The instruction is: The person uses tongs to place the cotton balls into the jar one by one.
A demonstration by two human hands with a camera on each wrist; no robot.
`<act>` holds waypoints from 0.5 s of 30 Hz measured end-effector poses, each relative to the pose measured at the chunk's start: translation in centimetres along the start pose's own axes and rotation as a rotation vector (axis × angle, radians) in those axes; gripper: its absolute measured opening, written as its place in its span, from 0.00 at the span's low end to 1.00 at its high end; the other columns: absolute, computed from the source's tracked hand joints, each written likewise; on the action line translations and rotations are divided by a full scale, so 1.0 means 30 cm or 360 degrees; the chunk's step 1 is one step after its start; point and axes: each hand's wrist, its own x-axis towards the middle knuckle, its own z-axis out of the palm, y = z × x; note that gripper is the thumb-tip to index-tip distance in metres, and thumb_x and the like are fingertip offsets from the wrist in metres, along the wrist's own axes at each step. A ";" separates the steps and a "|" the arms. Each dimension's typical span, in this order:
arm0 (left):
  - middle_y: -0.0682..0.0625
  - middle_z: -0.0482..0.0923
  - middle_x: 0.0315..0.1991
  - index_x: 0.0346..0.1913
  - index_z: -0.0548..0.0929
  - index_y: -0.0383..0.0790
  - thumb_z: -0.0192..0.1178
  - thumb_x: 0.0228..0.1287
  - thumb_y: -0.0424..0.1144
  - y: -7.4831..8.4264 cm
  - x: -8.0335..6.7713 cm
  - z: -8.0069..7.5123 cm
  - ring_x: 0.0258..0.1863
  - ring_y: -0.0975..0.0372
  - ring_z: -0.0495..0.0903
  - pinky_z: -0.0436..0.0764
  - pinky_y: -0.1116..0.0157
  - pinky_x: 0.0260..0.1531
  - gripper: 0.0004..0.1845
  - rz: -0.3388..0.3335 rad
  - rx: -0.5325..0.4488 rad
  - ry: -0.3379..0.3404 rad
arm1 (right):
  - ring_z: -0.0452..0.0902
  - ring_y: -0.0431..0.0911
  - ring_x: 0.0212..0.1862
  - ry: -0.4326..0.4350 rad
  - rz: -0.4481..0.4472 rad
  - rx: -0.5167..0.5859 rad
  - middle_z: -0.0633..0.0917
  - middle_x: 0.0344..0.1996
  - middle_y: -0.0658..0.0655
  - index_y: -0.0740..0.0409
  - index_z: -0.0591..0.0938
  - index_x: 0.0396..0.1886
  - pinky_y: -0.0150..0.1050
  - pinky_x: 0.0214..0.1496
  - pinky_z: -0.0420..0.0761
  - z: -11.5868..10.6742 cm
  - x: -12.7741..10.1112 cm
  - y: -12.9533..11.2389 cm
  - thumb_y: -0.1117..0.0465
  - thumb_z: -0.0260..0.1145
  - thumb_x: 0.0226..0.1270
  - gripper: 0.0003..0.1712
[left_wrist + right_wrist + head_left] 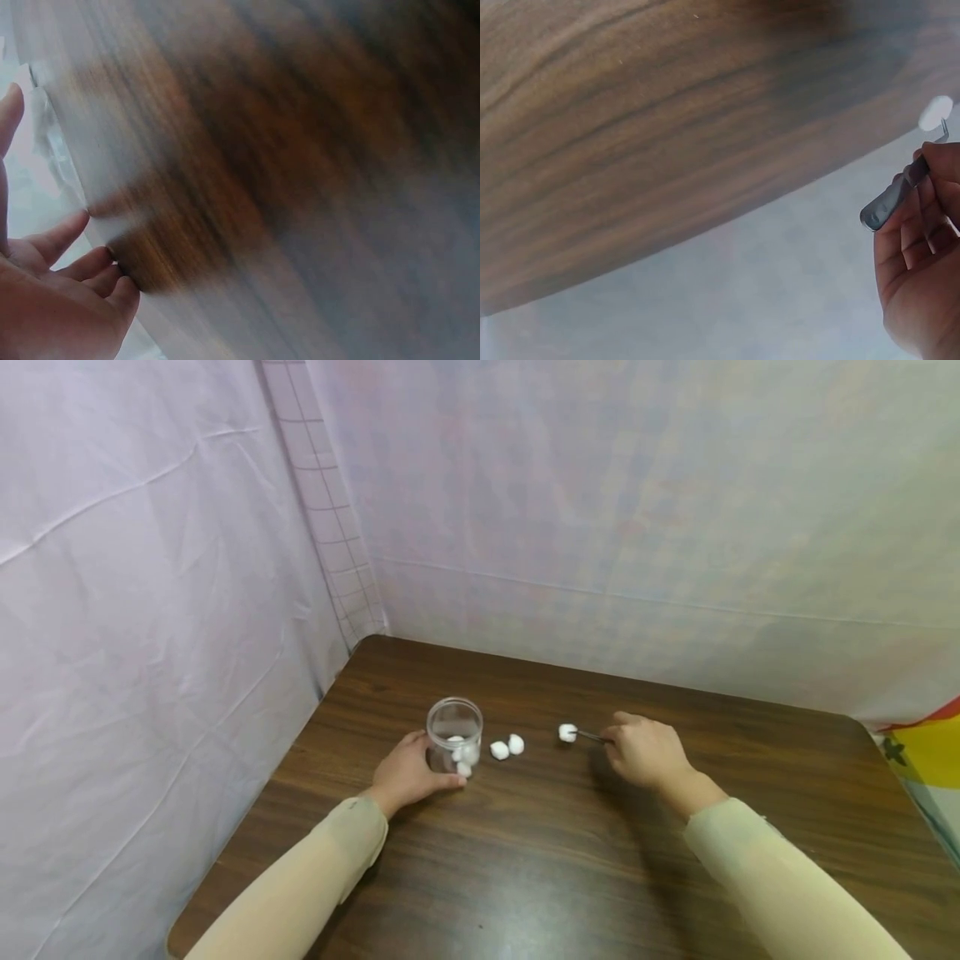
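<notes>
A clear glass jar (454, 735) stands on the dark wooden table (540, 860) with several white cotton balls inside. My left hand (431, 770) curls round its lower part from the left; in the left wrist view that hand (60, 292) shows beside the blurred jar wall (45, 150). Two cotton balls (507, 747) lie just right of the jar, and another (464, 769) sits at its base. My right hand (613, 741) pinches metal tweezers (591, 737) whose tips meet a cotton ball (567, 732). The right wrist view shows the tweezers (892, 199) and that ball (936, 112).
Pale cloth walls (600, 527) close the table in at the back and left. A brightly coloured cloth (930, 752) hangs at the right edge. The table's front left corner (180, 935) is rounded.
</notes>
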 end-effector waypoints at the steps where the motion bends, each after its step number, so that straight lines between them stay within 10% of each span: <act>1: 0.40 0.69 0.69 0.68 0.75 0.43 0.75 0.45 0.65 0.001 0.000 -0.001 0.67 0.48 0.68 0.70 0.45 0.62 0.48 0.0000 -0.0001 0.0000 | 0.81 0.50 0.30 0.0020 -0.0015 0.0001 0.80 0.33 0.52 0.56 0.90 0.40 0.45 0.20 0.78 -0.008 0.000 -0.004 0.62 0.68 0.60 0.09; 15: 0.40 0.68 0.69 0.68 0.75 0.43 0.76 0.45 0.64 0.013 -0.007 -0.008 0.67 0.48 0.68 0.70 0.45 0.62 0.48 -0.0001 0.0008 -0.0008 | 0.75 0.44 0.24 0.0242 -0.0280 0.0007 0.77 0.28 0.50 0.56 0.89 0.37 0.37 0.14 0.71 -0.098 0.053 -0.111 0.64 0.69 0.58 0.08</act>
